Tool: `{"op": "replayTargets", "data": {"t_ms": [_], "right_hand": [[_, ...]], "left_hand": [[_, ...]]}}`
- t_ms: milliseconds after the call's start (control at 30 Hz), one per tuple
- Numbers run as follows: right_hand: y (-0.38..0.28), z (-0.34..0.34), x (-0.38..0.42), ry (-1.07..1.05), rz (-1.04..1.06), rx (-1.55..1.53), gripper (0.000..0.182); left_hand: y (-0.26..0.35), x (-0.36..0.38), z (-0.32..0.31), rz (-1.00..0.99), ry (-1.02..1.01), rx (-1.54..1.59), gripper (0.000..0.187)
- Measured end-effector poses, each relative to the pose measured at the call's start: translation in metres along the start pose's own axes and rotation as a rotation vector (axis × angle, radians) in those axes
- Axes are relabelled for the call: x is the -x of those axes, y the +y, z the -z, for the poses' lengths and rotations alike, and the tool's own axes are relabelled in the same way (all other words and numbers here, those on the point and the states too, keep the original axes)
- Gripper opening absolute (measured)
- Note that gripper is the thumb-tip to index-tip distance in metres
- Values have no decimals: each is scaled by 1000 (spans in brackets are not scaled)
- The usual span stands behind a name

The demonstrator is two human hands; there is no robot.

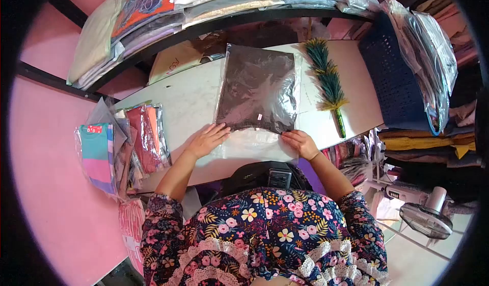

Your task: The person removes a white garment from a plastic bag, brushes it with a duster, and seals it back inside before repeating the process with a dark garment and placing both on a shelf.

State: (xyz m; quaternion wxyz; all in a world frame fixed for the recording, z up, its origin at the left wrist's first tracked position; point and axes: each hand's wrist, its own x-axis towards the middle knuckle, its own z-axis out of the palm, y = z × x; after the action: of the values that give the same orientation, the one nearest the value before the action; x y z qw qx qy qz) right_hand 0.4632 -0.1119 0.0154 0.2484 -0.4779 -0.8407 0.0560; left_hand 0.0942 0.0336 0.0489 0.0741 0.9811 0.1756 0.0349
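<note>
A dark brown folded garment [257,82] lies on the table inside a clear plastic bag [249,144]. The bag's see-through open-looking end extends toward my body, past the garment's lower edge. A small white label [260,117] shows near that edge. My left hand [210,139] rests flat at the bag's left side by the garment's near corner, fingers stretched out. At the opposite near corner, my right hand [300,144] lies on the bag's right edge with its fingers extended and slightly apart. Both thumbs are hard to make out.
A green feathery duster [326,74] lies right of the bag. Beyond it stands a blue basket [389,82] of packed items. Bagged clothes [147,138] are stacked at the left. A shelf [204,26] with packed garments overhangs the white table [191,102]. A fan [425,219] stands at lower right.
</note>
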Motion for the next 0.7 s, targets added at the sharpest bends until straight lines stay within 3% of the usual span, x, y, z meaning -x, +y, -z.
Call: {"op": "replayTargets", "data": {"t_ms": [167, 200, 233, 267, 300, 367, 400, 467, 500, 567, 600, 667, 700], "right_hand": [[1, 8, 7, 56, -157, -223, 24], [0, 8, 10, 61, -160, -218, 24], [-1, 6, 13, 63, -295, -294, 22], [-1, 4, 16, 66, -429, -372, 19], [0, 0, 16, 74, -430, -369, 19], [3, -5, 11, 163, -643, -522, 23], [3, -8, 8, 173, -645, -520, 23], [0, -10, -5, 219, -967, -729, 30], [-2, -9, -9, 227, -965, -725, 30], [-4, 0, -18, 272, -1135, -710, 39], [-11, 2, -23, 276, -1133, -704, 39], [-25, 5, -31, 543, -792, -33, 43], [-29, 10, -34, 541, -790, -29, 43]], "left_hand": [[0, -4, -7, -160, 14, 117, 34], [3, -4, -9, -99, 54, 248, 31], [7, -7, -8, -36, 93, 378, 28], [11, -12, -6, 39, 182, 439, 20], [11, -16, -6, 33, 181, 435, 20], [7, -25, -12, 463, 190, 875, 15], [3, -31, -14, 455, 188, 870, 15], [-7, -42, -25, 745, 157, 889, 18], [-9, -44, -30, 738, 159, 886, 18], [-5, -55, -31, 885, 316, 785, 27], [-2, -57, -33, 880, 321, 788, 27], [15, -65, -8, 924, 402, 380, 40], [17, -65, 1, 924, 405, 384, 40]]}}
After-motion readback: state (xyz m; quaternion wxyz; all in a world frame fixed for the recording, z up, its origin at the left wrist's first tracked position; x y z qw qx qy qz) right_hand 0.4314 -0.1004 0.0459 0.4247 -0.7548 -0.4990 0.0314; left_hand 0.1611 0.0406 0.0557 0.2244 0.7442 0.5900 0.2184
